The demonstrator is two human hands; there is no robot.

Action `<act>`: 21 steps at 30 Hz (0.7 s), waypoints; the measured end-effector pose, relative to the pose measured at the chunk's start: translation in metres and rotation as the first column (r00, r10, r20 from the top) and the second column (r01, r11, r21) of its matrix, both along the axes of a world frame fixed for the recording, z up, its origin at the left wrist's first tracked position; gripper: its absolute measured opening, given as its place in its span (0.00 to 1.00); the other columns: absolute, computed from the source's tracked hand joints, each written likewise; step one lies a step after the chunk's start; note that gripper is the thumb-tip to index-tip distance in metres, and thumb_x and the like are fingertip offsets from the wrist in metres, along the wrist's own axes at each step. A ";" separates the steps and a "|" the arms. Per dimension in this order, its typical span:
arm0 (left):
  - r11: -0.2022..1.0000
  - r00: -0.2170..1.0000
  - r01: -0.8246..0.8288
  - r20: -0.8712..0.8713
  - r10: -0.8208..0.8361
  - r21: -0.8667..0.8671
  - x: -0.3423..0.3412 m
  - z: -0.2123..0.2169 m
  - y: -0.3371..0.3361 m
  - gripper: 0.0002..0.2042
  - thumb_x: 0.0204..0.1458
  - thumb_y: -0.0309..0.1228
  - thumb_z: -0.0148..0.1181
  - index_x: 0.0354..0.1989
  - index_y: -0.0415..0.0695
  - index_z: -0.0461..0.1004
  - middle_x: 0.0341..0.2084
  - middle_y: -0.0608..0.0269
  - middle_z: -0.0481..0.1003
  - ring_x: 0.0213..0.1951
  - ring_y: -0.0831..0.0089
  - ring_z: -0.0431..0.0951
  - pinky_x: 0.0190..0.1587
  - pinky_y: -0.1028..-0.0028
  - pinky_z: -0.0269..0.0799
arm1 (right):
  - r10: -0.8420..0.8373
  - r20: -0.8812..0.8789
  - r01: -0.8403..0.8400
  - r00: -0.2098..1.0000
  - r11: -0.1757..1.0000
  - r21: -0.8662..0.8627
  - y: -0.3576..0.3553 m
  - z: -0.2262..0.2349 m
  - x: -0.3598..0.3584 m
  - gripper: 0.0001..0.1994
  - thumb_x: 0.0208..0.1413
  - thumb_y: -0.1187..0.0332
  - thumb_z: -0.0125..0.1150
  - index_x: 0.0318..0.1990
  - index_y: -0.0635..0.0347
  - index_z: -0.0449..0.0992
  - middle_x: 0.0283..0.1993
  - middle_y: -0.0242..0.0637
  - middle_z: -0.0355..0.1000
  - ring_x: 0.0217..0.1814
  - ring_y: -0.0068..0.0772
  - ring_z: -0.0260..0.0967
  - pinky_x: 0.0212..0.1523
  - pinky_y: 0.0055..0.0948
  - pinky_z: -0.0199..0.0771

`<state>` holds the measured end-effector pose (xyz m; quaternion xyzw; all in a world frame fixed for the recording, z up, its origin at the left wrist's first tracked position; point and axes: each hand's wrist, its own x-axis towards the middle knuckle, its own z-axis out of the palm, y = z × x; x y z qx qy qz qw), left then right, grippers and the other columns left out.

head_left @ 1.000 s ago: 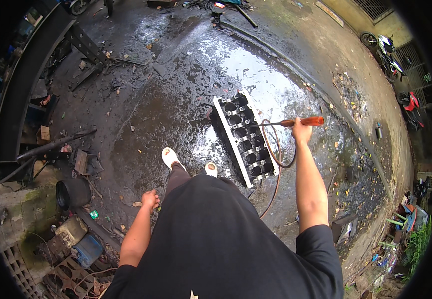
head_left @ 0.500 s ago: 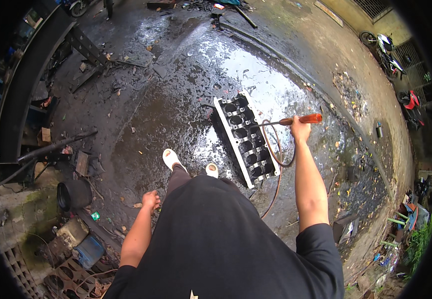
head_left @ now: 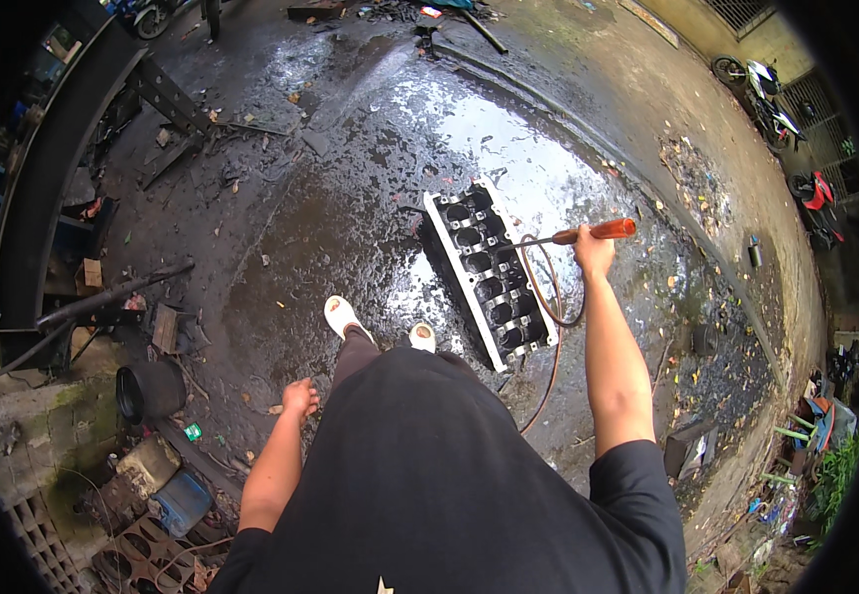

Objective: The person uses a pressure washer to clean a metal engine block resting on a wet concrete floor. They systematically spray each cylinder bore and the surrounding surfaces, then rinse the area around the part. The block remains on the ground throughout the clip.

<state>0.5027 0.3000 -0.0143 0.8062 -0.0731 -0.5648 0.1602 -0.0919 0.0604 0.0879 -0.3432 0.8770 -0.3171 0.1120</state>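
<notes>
The right hand point(head_left: 596, 256) grips an orange-handled wand point(head_left: 611, 229) pointing to the engine block point(head_left: 490, 278); whether the left hand point(head_left: 300, 398) is closed, I cannot tell.

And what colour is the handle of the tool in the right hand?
The handle is orange-red, best seen in the head view.

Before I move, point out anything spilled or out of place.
The dark, patchy ground around the silver-and-black rectangular metal engine part looks odd: a glossy wet film reflects light there, possibly a spill, though its kind cannot be told.
</notes>
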 end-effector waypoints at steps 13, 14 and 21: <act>1.000 1.000 -0.021 -0.011 0.021 -0.009 0.002 -0.003 0.007 0.12 0.56 0.38 0.49 0.42 0.44 0.69 0.24 0.68 0.71 0.19 0.78 0.70 0.19 0.75 0.65 | 0.002 0.055 -0.005 0.998 0.998 0.059 0.000 0.007 0.001 0.18 0.45 0.55 0.56 0.34 0.62 0.78 0.34 0.49 0.75 0.42 0.49 0.72 0.47 0.41 0.69; 1.000 1.000 -0.021 -0.010 0.021 -0.006 0.002 -0.003 0.007 0.12 0.56 0.38 0.49 0.42 0.44 0.69 0.23 0.68 0.71 0.20 0.78 0.70 0.19 0.75 0.65 | -0.019 0.114 0.009 0.993 0.996 0.089 0.000 0.014 0.004 0.19 0.44 0.55 0.55 0.35 0.62 0.78 0.39 0.53 0.75 0.48 0.54 0.71 0.51 0.43 0.66; 1.000 1.000 -0.014 -0.014 0.014 -0.006 0.001 -0.005 0.008 0.12 0.56 0.38 0.48 0.42 0.45 0.68 0.23 0.68 0.70 0.20 0.78 0.71 0.18 0.75 0.65 | -0.031 0.022 0.026 0.999 0.985 0.172 0.004 0.042 0.022 0.23 0.45 0.51 0.54 0.41 0.61 0.77 0.44 0.53 0.73 0.52 0.53 0.69 0.54 0.42 0.65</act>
